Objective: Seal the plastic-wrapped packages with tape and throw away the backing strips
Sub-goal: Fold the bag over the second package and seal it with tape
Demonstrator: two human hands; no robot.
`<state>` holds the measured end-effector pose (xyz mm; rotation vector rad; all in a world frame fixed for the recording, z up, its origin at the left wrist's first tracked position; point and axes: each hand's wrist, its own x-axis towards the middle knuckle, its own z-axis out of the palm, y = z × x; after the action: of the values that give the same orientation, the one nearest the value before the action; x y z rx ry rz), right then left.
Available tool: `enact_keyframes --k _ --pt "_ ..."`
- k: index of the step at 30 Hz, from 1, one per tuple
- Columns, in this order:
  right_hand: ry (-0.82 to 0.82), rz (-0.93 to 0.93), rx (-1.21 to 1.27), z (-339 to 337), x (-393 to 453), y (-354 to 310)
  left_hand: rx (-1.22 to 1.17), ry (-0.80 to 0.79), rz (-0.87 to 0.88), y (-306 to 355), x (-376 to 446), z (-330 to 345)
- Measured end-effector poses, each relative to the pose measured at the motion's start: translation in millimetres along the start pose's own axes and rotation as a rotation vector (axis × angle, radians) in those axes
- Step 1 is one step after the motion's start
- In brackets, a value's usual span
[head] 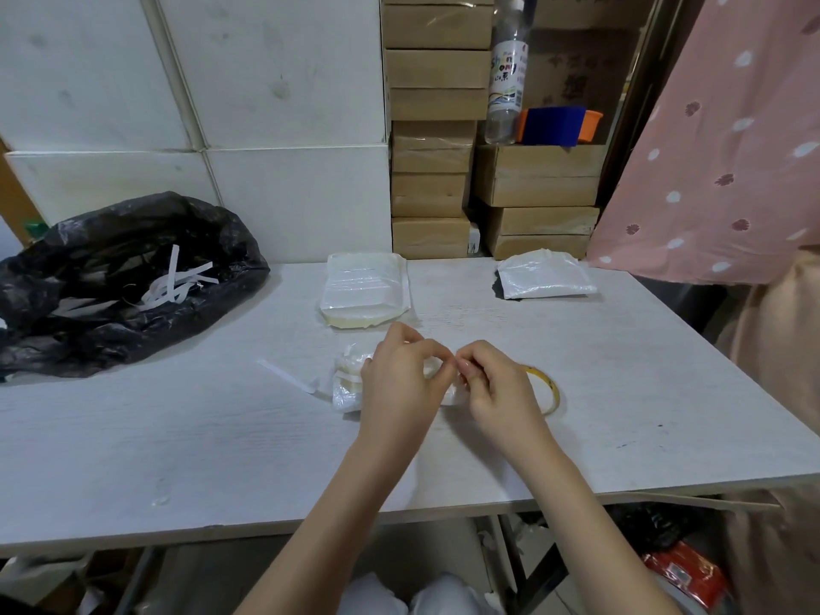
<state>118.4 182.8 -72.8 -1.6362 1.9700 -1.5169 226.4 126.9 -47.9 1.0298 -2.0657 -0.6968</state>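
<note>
A small plastic-wrapped package [348, 383] lies mid-table, mostly hidden under my hands. My left hand [399, 383] rests on it with the fingers curled. My right hand [492, 383] pinches something thin at the package's right end, fingertip to fingertip with the left; what it pinches is too small to make out. A thin yellow tape roll [548, 388] lies just right of my right hand. A white backing strip [288, 375] lies on the table to the left of the package. A black rubbish bag [111, 281] at the far left holds several white strips.
A stack of wrapped packages [364, 290] sits behind my hands, and another package [543, 277] lies at the back right. Cardboard boxes [432, 170] and a clear bottle [506, 73] stand behind the white table [177, 437]. A pink dotted cloth [719, 148] hangs at the right.
</note>
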Motion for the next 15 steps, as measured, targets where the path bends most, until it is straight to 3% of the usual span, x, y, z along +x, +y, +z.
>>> enact_keyframes --k 8,15 --pt "-0.087 -0.089 -0.113 -5.8 6.1 0.6 0.04 -0.052 -0.044 9.8 7.5 -5.0" --pt "-0.099 0.06 0.05 -3.2 1.6 4.3 0.085 -0.048 -0.064 13.9 10.3 -3.6"
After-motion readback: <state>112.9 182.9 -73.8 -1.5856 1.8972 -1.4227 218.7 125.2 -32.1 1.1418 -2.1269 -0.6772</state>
